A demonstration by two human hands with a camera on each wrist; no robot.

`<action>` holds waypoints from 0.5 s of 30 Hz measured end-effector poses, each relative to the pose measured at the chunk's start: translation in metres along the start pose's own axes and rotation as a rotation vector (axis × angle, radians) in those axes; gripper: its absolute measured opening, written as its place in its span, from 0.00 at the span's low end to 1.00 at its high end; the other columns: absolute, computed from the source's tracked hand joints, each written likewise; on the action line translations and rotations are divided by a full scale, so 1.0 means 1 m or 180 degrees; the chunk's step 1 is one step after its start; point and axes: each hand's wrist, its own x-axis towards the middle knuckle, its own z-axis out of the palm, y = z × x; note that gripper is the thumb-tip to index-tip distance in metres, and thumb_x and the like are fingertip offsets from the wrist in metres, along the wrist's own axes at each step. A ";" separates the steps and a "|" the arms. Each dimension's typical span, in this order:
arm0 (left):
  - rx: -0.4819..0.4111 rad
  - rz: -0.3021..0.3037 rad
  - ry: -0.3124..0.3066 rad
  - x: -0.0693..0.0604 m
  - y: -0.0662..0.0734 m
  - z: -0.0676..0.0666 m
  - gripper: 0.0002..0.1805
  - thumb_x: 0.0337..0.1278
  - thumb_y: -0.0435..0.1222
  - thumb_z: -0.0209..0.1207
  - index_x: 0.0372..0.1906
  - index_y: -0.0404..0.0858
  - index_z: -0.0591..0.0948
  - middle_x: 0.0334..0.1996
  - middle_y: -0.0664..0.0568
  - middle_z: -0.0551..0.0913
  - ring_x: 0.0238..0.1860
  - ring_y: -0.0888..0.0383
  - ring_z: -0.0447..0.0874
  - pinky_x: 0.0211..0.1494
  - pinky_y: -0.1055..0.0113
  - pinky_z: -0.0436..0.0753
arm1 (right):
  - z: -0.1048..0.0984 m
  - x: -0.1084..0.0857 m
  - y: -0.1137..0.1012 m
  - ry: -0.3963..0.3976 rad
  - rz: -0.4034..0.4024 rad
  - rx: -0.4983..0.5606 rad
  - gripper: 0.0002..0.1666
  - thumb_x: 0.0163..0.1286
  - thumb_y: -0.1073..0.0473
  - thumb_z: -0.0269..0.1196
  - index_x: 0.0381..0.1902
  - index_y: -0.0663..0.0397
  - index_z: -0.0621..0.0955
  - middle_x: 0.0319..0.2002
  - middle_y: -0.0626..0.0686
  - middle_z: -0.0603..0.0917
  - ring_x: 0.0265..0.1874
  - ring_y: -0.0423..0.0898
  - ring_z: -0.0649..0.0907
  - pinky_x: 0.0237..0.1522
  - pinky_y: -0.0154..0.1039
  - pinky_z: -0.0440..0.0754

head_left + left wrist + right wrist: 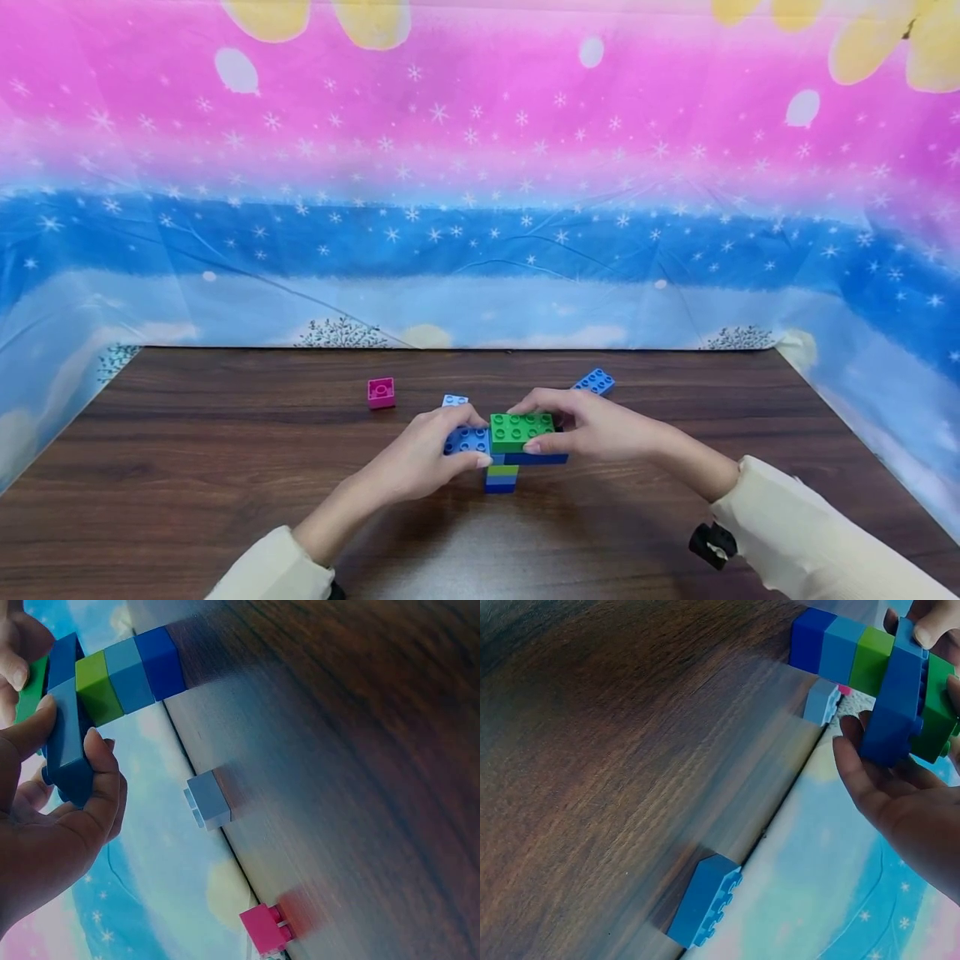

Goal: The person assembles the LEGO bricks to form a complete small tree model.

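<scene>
A brick tower stands on the table, its column made of a dark blue brick (160,664) at the bottom, a lighter blue brick (129,676) and a lime green brick (98,688). Two long bricks lie side by side across the top: a medium blue one (467,440) on the left and a dark blue one (892,712) on the right. My left hand (416,454) grips the medium blue brick between thumb and fingers. Above the dark blue brick, my right hand (611,423) pinches a green brick (512,432); studs show in a narrow gap between them.
Behind the hands lie a light blue brick (454,401) and a long blue brick (596,382), partly covered by the right hand. Farther left is a pink brick (381,393), studs down. A printed cloth (480,308) hangs along the back edge of the wooden table (187,467).
</scene>
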 end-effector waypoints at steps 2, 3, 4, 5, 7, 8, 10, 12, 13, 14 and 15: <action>-0.0014 -0.0022 -0.0004 0.000 0.000 0.000 0.13 0.58 0.38 0.59 0.44 0.36 0.75 0.40 0.48 0.78 0.38 0.58 0.75 0.39 0.63 0.77 | 0.000 0.000 0.001 -0.0022 -0.0004 0.0046 0.21 0.67 0.54 0.57 0.58 0.46 0.71 0.40 0.45 0.77 0.31 0.43 0.76 0.32 0.36 0.76; -0.0018 -0.0032 -0.0006 0.000 0.000 0.000 0.13 0.58 0.38 0.59 0.44 0.36 0.75 0.39 0.49 0.78 0.38 0.58 0.75 0.39 0.63 0.77 | 0.000 0.000 0.002 -0.0027 -0.0005 0.0057 0.21 0.67 0.54 0.57 0.58 0.46 0.71 0.40 0.46 0.77 0.31 0.43 0.76 0.32 0.36 0.76; -0.0031 -0.0043 -0.0010 0.000 0.000 0.000 0.13 0.58 0.39 0.59 0.44 0.36 0.75 0.39 0.49 0.78 0.38 0.58 0.75 0.39 0.63 0.77 | 0.000 0.001 0.002 -0.0031 -0.0009 0.0065 0.21 0.67 0.54 0.57 0.58 0.46 0.71 0.40 0.46 0.77 0.31 0.43 0.76 0.32 0.36 0.76; -0.0042 -0.0050 -0.0014 0.000 0.000 -0.001 0.13 0.58 0.39 0.59 0.44 0.37 0.75 0.39 0.49 0.78 0.38 0.58 0.75 0.39 0.64 0.77 | 0.000 0.001 0.002 -0.0033 -0.0011 0.0066 0.21 0.67 0.54 0.57 0.58 0.46 0.71 0.40 0.46 0.77 0.31 0.43 0.76 0.32 0.36 0.76; -0.0073 -0.0055 -0.0030 0.000 0.000 0.000 0.13 0.58 0.39 0.59 0.45 0.37 0.74 0.38 0.50 0.78 0.37 0.59 0.75 0.38 0.64 0.77 | 0.000 0.001 0.002 -0.0039 -0.0012 0.0069 0.21 0.67 0.54 0.57 0.57 0.46 0.71 0.40 0.46 0.77 0.30 0.43 0.76 0.32 0.36 0.76; -0.0095 -0.0060 -0.0039 0.000 0.000 0.000 0.14 0.58 0.39 0.58 0.45 0.37 0.74 0.38 0.50 0.78 0.37 0.59 0.75 0.38 0.64 0.77 | 0.000 0.000 0.002 -0.0039 -0.0011 0.0066 0.21 0.67 0.54 0.57 0.57 0.46 0.71 0.40 0.46 0.77 0.30 0.43 0.76 0.32 0.36 0.76; -0.0169 -0.0077 -0.0072 -0.001 0.000 -0.001 0.15 0.58 0.41 0.58 0.47 0.37 0.74 0.39 0.50 0.78 0.37 0.59 0.76 0.38 0.64 0.77 | 0.000 0.000 0.002 -0.0042 -0.0007 0.0068 0.21 0.67 0.54 0.57 0.57 0.46 0.71 0.40 0.46 0.77 0.31 0.43 0.76 0.32 0.36 0.76; -0.0252 -0.0097 -0.0103 -0.002 0.000 -0.001 0.17 0.60 0.42 0.56 0.50 0.38 0.73 0.41 0.50 0.78 0.40 0.58 0.77 0.42 0.62 0.77 | 0.000 0.000 0.002 -0.0043 -0.0005 0.0061 0.20 0.67 0.54 0.57 0.57 0.46 0.71 0.40 0.45 0.77 0.31 0.43 0.76 0.32 0.37 0.76; -0.0299 -0.0112 -0.0113 -0.002 0.000 -0.002 0.17 0.61 0.43 0.55 0.51 0.39 0.72 0.43 0.49 0.78 0.42 0.57 0.77 0.44 0.60 0.77 | 0.000 0.000 0.002 -0.0042 -0.0009 0.0050 0.20 0.67 0.54 0.57 0.57 0.46 0.72 0.39 0.45 0.77 0.31 0.43 0.76 0.32 0.36 0.76; -0.0339 -0.0124 -0.0123 -0.003 0.000 -0.002 0.18 0.61 0.44 0.54 0.52 0.41 0.72 0.45 0.49 0.78 0.44 0.55 0.77 0.46 0.58 0.77 | 0.000 0.000 0.002 -0.0040 -0.0017 0.0034 0.20 0.67 0.53 0.57 0.56 0.46 0.72 0.39 0.45 0.77 0.30 0.42 0.76 0.32 0.36 0.76; -0.0374 -0.0137 -0.0129 -0.003 0.001 -0.002 0.18 0.62 0.45 0.53 0.54 0.42 0.71 0.46 0.49 0.78 0.46 0.54 0.77 0.48 0.56 0.76 | 0.000 0.000 0.002 -0.0040 -0.0026 0.0021 0.20 0.67 0.53 0.57 0.56 0.46 0.72 0.39 0.45 0.77 0.30 0.42 0.76 0.32 0.36 0.75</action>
